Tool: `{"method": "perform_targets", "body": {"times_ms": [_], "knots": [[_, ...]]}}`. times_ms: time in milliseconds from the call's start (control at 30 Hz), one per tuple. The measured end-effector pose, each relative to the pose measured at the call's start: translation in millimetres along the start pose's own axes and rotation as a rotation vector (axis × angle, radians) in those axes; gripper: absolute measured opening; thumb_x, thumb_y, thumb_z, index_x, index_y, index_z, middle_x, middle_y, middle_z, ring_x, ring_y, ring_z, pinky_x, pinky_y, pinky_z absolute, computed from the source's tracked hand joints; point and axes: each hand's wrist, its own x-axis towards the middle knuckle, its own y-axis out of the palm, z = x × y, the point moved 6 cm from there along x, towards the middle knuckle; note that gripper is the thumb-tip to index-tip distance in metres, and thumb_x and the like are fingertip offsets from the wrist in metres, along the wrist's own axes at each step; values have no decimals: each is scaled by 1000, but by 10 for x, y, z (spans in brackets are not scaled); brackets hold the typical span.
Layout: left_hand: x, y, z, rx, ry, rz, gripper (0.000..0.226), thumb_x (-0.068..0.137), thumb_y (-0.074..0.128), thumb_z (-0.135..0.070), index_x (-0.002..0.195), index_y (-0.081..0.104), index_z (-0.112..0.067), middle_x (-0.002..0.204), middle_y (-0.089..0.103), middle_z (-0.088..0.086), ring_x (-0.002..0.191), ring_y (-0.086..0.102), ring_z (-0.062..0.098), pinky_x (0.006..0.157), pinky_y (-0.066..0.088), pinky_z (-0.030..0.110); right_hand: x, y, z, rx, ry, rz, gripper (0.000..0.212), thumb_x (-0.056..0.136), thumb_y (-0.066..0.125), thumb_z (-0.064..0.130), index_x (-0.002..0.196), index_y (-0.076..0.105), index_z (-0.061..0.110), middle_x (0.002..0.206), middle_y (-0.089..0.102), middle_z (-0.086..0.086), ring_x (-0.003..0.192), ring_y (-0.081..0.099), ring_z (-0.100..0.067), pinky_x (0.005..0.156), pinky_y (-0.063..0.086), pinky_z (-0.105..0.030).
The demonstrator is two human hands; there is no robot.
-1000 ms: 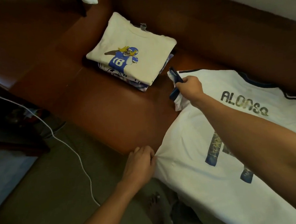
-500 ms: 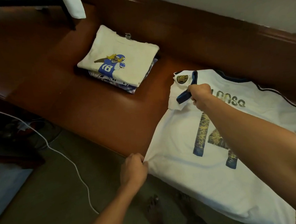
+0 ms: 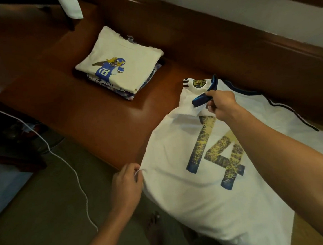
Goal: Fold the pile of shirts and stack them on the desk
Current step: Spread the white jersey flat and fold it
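A white jersey [image 3: 180, 178] with a blue and gold number 14 lies back-up across the wooden desk [image 3: 99, 115], its lower part hanging over the front edge. My right hand [image 3: 220, 104] pinches the blue-trimmed left sleeve [image 3: 198, 93], which is folded in over the back. My left hand [image 3: 126, 184] grips the jersey's left bottom corner at the desk's edge. A stack of folded shirts [image 3: 122, 64], topped by a cream one with a blue number 18 player print, sits at the desk's back left.
A white cable [image 3: 68, 163] trails over the green floor to the left. A dark wooden ledge [image 3: 208, 42] runs behind the desk below the wall. A white cloth [image 3: 70, 6] hangs at the top left. My bare foot [image 3: 154, 230] shows below the jersey.
My right hand has carried the sleeve rightward over the jersey's back, covering the printed name. My left hand keeps hold of the bottom corner. The view has shifted left.
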Motion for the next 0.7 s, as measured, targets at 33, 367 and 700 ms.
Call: {"method": "perform_targets", "body": {"times_ms": [33, 367, 700], "knots": [[-68, 2, -39, 26, 17, -17, 12, 98, 62, -30, 110, 63, -29, 102, 56, -17, 100, 52, 13, 73, 53, 32, -4, -113, -19, 37, 9, -8, 9, 92, 68, 9, 98, 62, 5, 68, 52, -6, 47, 38, -10, 49, 32, -25], [-317, 381, 5, -50, -154, 25, 21, 102, 56, -26, 119, 65, -18, 109, 50, -11, 90, 52, 3, 79, 52, 29, 21, -610, -512, -9, 232, 54, 23, 92, 73, 29, 103, 60, 14, 67, 51, -1, 48, 42, -9, 48, 36, -25], [-507, 147, -267, 54, 184, -209, 19, 101, 59, -20, 115, 70, -11, 106, 56, -5, 76, 57, 13, 56, 47, 26, -42, -884, -202, 189, 60, 61, 22, 92, 71, 9, 112, 65, 3, 49, 50, 3, 44, 41, -9, 51, 37, -27]]}}
